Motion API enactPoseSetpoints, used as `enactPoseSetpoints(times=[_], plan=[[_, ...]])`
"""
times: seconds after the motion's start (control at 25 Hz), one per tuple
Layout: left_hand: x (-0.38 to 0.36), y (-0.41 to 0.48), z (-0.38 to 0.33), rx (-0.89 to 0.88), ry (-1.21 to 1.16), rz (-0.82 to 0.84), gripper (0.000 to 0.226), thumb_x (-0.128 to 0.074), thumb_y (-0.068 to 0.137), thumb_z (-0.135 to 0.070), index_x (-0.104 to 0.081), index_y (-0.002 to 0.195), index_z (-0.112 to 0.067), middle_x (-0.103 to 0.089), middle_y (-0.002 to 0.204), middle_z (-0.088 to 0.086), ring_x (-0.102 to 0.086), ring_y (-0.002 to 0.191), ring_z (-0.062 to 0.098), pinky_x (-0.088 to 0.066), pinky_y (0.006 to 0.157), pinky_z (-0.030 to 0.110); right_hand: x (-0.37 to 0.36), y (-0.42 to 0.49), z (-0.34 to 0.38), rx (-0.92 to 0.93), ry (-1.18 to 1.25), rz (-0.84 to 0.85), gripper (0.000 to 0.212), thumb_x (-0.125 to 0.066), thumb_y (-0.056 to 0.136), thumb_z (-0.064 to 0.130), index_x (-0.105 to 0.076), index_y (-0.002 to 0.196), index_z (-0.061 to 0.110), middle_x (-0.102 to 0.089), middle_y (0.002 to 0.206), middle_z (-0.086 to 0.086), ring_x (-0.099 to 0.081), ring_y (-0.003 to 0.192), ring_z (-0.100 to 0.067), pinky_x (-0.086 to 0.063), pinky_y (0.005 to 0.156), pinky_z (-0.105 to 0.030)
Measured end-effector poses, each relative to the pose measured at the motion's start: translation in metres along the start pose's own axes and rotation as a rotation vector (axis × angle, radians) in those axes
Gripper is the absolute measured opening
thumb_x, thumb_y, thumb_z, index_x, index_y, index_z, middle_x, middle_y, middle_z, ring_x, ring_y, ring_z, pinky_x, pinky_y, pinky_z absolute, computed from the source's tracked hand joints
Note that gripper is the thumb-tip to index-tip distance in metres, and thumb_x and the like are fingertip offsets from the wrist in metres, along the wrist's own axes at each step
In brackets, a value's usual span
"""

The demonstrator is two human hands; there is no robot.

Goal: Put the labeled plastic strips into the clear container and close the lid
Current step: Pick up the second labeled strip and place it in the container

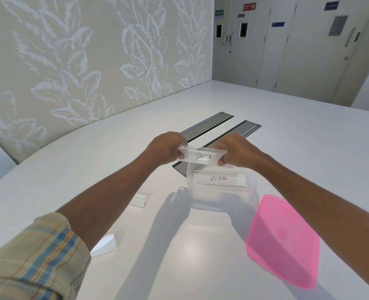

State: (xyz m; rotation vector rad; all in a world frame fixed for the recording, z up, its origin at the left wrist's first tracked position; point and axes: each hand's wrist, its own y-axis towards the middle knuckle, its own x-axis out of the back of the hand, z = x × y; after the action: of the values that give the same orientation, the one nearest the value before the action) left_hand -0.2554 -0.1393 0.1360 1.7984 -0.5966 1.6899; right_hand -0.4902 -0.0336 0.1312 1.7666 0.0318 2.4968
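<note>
The PANDA strip, a clear plastic strip with the word handwritten on its label, is held level in the air between both hands, just above the far rim of the container. The left hand pinches its left end, thumb on the near face and the other fingers curled behind it; the right hand pinches the right end in the same way, thumb low on the front edge; both hands are clamped on the one strip and hold nothing else. The container is clear, open at the top, and stands on the white tabletop directly under the hands. Inside it the ZEBRA strip stands upright against the far wall, its label facing the camera. The pink lid lies flat on the tabletop just beside the container, to its right and nearer the person, partly under the right forearm. To the left of the container a third strip lies on the tabletop, its label unreadable; a fourth strip lies nearer still, partly hidden by the left forearm. A plaid sleeve is rolled up on the left arm. Two grey slots run side by side in the tabletop beyond the hands; a wall with a leaf pattern stands behind.
</note>
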Motion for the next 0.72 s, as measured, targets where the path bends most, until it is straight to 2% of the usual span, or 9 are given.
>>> enactPoseSetpoints(times=[0.08,0.2,0.44,0.56,0.72], plan=[[-0.007,0.01,-0.012,-0.03,-0.016,-0.008,0.036,-0.068,0.092,-0.005,-0.075,0.122,-0.024,-0.073,0.122,-0.003,-0.064,0.121,0.023,-0.052,0.09,0.035,-0.001,0.0,-0.018,-0.001,-0.001,0.001,0.038,-0.089,0.072,0.008,-0.076,0.107,0.014,-0.073,0.096,-0.006,-0.069,0.092,-0.029,-0.057,0.077,-0.04],[-0.018,0.023,-0.029,-0.057,-0.006,-0.003,0.039,-0.059,0.094,0.0,-0.076,0.119,-0.025,-0.076,0.115,-0.005,-0.068,0.114,0.022,-0.056,0.087,0.037,-0.007,0.001,-0.04,-0.017,0.016,0.0,0.041,-0.086,0.074,0.005,-0.076,0.113,0.014,-0.074,0.103,-0.008,-0.069,0.096,-0.028,-0.058,0.082,-0.043],[-0.047,0.044,-0.048,-0.071,-0.081,0.053,0.031,-0.075,0.094,-0.02,-0.074,0.124,-0.029,-0.075,0.121,-0.004,-0.066,0.12,0.023,-0.055,0.092,0.04,-0.017,0.007,-0.069,-0.081,0.018,-0.012,0.042,-0.084,0.077,0.003,-0.076,0.114,0.021,-0.071,0.105,-0.004,-0.066,0.101,-0.026,-0.057,0.082,-0.039],[-0.061,0.051,-0.052,-0.074,-0.097,0.075,0.039,-0.078,0.091,-0.02,-0.072,0.129,-0.029,-0.074,0.126,-0.001,-0.065,0.123,0.025,-0.055,0.095,0.041,-0.022,0.008,-0.08,-0.103,0.005,0.018,0.041,-0.083,0.078,0.004,-0.076,0.116,0.02,-0.072,0.109,-0.005,-0.066,0.104,-0.028,-0.057,0.086,-0.041],[-0.08,0.058,-0.053,-0.056,-0.111,0.106,0.043,-0.077,0.091,-0.015,-0.071,0.131,-0.029,-0.074,0.126,0.004,-0.066,0.121,0.029,-0.052,0.091,0.038,-0.035,0.011,-0.088,-0.099,0.004,0.035,0.041,-0.082,0.079,0.005,-0.076,0.118,0.019,-0.073,0.111,-0.005,-0.066,0.105,-0.027,-0.056,0.087,-0.041]])
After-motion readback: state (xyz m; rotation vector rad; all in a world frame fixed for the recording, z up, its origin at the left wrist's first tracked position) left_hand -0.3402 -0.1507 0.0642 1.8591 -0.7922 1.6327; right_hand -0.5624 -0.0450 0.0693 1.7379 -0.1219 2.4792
